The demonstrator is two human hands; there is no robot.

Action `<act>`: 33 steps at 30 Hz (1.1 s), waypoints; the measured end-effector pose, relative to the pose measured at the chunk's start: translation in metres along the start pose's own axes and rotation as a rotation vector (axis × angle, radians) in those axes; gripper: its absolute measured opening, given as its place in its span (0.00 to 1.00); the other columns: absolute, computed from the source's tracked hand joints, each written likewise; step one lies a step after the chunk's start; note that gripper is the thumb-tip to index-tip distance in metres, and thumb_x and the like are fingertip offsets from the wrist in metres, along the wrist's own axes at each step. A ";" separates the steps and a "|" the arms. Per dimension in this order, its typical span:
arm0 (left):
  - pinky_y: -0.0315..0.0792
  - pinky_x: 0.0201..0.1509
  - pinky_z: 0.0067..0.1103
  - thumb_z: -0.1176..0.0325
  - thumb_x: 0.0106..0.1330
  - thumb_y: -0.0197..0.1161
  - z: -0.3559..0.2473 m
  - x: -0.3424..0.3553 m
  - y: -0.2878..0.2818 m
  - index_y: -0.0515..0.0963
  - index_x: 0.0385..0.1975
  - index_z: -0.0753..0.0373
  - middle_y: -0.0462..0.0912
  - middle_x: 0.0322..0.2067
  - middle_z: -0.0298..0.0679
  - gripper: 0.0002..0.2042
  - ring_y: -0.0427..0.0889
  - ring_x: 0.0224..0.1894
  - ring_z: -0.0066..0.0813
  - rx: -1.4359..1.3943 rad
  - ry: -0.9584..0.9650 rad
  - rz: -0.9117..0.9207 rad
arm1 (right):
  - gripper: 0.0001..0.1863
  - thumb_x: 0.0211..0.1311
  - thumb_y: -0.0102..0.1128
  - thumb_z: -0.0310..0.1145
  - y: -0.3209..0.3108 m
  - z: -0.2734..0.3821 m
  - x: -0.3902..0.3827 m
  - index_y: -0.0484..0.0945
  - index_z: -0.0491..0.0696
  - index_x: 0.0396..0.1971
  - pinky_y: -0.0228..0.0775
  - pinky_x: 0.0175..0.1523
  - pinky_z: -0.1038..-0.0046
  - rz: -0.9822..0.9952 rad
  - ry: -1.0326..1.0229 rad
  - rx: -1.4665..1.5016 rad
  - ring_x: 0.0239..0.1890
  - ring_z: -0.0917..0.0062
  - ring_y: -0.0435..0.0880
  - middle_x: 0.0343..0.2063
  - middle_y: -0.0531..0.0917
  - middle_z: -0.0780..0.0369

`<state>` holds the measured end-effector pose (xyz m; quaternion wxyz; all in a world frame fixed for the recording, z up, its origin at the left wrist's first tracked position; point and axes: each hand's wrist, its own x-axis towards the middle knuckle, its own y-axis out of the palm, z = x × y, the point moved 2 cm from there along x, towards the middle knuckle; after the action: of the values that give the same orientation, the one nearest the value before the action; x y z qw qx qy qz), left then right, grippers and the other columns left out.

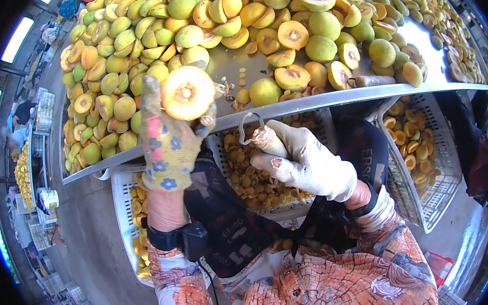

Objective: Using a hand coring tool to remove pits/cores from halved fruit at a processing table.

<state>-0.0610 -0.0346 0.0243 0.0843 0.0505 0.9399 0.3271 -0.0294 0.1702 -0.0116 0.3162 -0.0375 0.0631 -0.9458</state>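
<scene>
Head view: cut face up, hook left free

The left hand (pixel 169 144), in a flowered glove, grips a halved fruit (pixel 188 92) above the metal worktop (pixel 309 102), just inside its near edge; the cut face is turned up, apparently keeping the stone exposed. The right hand (pixel 307 159), in a pale glove, is closed round a thick handle (pixel 270 142) just outside that edge, leaving the bent wire hook (pixel 243 131) unobstructed. More fruit (pixel 124 108) fills the worktop's left end, presumably for easy reach. A white crate (pixel 451 199) sits below the near edge, towards its right corner, probably to collect pieces.
</scene>
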 end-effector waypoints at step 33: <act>0.78 0.37 0.18 0.48 0.73 0.45 0.058 -0.015 -0.019 0.76 0.44 0.67 0.83 0.37 0.41 0.25 0.83 0.33 0.25 1.022 0.155 -0.026 | 0.16 0.60 0.61 0.37 -0.008 -0.023 0.012 0.71 0.42 0.40 0.70 0.40 0.59 0.169 -0.031 -0.382 0.38 0.49 0.78 0.29 0.80 0.47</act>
<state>-0.0362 -0.0162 -0.0304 -0.0172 0.0491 0.9837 -0.1722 -0.0463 0.1720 -0.0324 0.3826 -0.1062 0.2394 -0.8860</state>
